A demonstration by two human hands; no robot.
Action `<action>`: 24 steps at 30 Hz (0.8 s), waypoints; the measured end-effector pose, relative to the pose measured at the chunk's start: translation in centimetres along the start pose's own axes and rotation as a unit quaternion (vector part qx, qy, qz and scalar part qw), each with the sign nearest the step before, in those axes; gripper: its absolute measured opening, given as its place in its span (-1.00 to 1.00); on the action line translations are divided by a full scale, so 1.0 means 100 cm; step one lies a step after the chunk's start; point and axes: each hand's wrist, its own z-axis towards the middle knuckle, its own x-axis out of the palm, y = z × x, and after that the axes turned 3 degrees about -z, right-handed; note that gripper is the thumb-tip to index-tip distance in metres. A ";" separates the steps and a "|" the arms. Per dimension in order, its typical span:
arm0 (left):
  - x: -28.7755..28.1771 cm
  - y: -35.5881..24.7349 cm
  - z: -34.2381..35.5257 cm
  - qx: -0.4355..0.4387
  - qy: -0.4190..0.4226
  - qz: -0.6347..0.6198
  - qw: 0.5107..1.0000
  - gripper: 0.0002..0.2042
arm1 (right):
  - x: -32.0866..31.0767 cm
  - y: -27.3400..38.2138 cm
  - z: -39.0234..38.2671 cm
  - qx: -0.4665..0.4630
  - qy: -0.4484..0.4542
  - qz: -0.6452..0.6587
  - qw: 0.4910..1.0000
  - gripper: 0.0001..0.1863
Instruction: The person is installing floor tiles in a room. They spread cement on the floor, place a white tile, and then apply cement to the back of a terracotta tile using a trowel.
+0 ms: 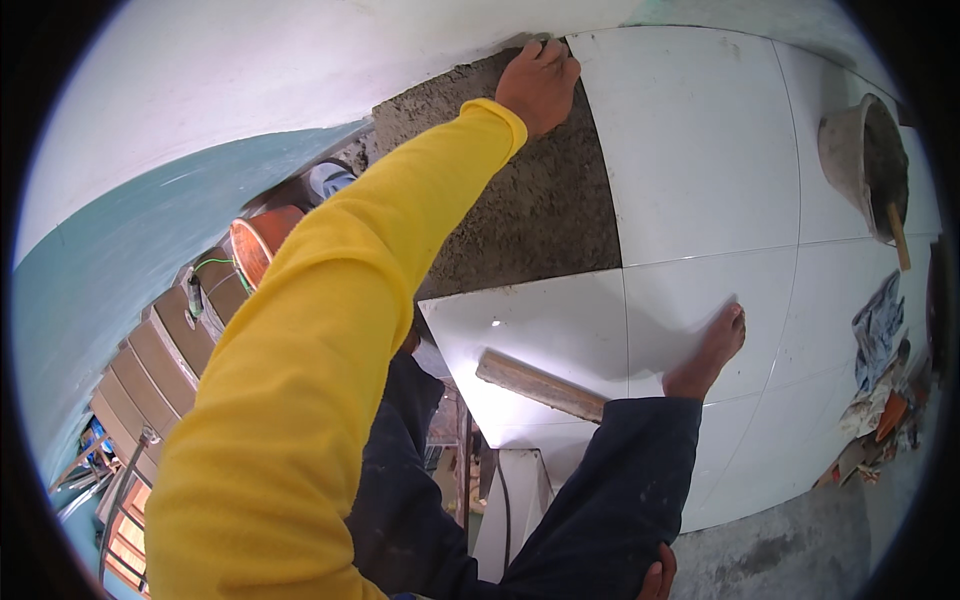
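Observation:
My left hand (540,85), at the end of a yellow sleeve, reaches far forward. Its fingers are curled at the top corner of a large white floor tile (690,140), where the tile meets the white wall. The hand rests over a bare patch of grey mortar bed (530,210); whether it holds anything is hidden. My right hand (657,578) shows only partly at the lower edge, resting on my dark trouser knee. My bare foot (710,350) stands on a laid tile. A wooden bar (540,385) lies on the nearest tile (520,325).
A grey bucket of mortar (860,160) with a wooden-handled tool (898,235) stands at the far right. Rags and scraps (880,340) lie on the tiles there. An orange bucket (262,240) and a staircase (150,370) going down are on the left.

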 end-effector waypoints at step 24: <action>-0.242 -0.017 -0.492 -0.188 0.292 -0.429 0.834 -0.32 | 0.016 0.023 -0.008 0.171 0.023 0.044 0.984 -0.43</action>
